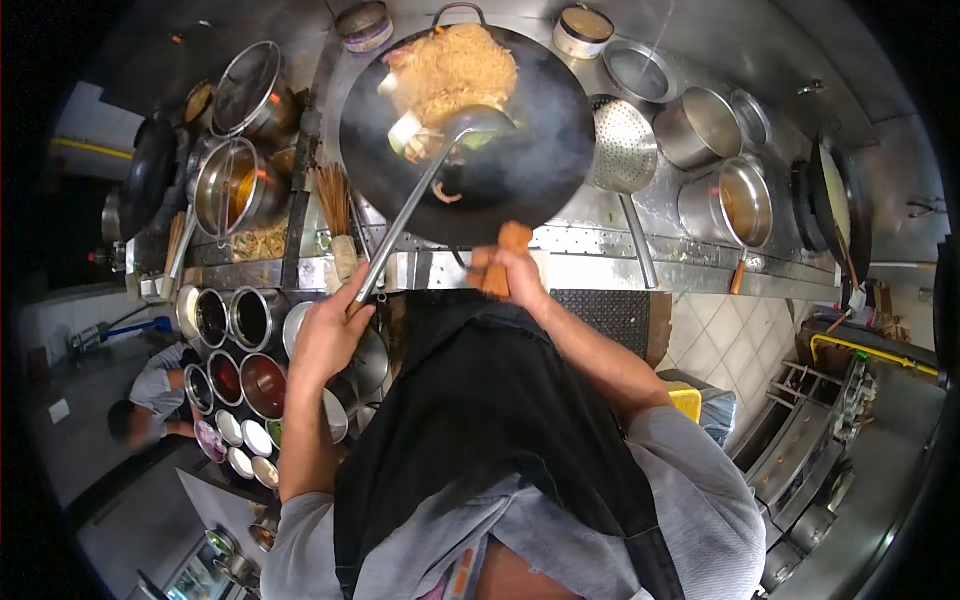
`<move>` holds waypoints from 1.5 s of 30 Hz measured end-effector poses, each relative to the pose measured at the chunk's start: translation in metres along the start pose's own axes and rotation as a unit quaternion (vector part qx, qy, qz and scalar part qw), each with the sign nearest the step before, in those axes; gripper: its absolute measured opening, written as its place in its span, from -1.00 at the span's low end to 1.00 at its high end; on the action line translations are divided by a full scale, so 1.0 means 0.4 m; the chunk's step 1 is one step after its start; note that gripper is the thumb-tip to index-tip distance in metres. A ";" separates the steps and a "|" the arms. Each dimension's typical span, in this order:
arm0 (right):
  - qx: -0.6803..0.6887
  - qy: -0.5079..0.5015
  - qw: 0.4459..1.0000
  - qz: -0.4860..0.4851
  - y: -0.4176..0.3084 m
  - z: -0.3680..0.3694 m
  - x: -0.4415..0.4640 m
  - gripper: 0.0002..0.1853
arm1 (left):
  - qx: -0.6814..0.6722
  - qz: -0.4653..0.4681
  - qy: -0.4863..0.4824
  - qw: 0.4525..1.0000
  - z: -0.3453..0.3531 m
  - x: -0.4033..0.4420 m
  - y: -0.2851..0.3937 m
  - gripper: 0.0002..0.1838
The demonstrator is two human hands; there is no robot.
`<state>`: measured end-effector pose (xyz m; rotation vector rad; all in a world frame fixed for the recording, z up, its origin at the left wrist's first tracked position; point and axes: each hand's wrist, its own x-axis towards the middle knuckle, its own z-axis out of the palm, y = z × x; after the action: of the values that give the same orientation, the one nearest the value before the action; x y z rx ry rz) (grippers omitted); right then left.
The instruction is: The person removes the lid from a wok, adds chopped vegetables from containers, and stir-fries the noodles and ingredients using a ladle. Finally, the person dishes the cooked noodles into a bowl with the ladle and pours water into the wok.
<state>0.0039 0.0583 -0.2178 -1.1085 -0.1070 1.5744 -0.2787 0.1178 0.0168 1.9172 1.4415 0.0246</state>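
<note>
In front of me a large black wok (520, 180) gives off steam. Noodles (465, 65) heap at its far side, with pale vegetable pieces (405, 130) near them and a shrimp-like piece (446, 193) lower down. My left hand (332, 335) is closed around the long handle of a metal ladle (405, 212). The ladle's bowl rests over the food, beside the noodles. My right hand (520, 275) grips a folded orange cloth (513, 240) at the wok's near rim. Part of the wok's near handle shows beside the cloth; whether my fingers wrap it is hidden.
Right of the wok lie a perforated strainer (625, 145) and metal pots (698, 128). A bamboo brush (333, 200) stands to its left, near a pot of yellow liquid (236, 190). Sauce containers (264, 385) line my left. Another person (160, 390) is at the far left.
</note>
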 end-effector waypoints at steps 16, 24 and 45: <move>0.065 0.004 0.998 0.018 -0.201 0.147 0.283 -0.67 | 0.045 0.046 0.036 0.997 -0.027 0.053 -0.087 -0.40; 0.010 0.020 0.999 0.030 -0.219 0.148 0.258 -0.68 | -0.127 0.020 0.070 0.989 0.025 0.236 -0.013 -0.36; -0.049 -0.053 0.997 0.022 -0.233 0.089 0.182 -0.58 | 0.194 0.099 0.138 0.966 0.001 0.378 0.010 -0.35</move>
<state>0.0535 0.1663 -0.1846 -1.1096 -0.2345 1.6823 -0.2190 0.2442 -0.0407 2.4557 1.5106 0.1129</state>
